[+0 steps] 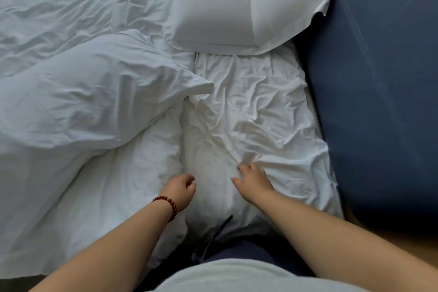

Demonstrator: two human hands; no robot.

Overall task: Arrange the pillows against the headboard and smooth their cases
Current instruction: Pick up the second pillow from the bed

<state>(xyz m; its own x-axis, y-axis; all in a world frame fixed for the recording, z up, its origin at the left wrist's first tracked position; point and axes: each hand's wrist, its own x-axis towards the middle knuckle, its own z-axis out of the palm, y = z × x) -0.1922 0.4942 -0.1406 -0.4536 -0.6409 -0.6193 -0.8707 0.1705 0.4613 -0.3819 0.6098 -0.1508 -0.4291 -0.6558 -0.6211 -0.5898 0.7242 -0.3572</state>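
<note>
Far pillow (213,14) leans on headboard (379,78); near pillow (248,114) flat, creased, not yet placed, under spread right hand (254,180); left hand (181,188) loosely curled, empty.

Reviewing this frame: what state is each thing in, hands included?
near pillow: lying flat beside the headboard, case heavily wrinkled.
far pillow: bent, one end propped up against the headboard.
duvet: rumpled, heaped beside the pillows.
left hand: fingers curled at the near pillow's edge; grip unclear.
right hand: fingers spread, resting on the near pillow.
bracelet: worn on the left wrist.
</note>
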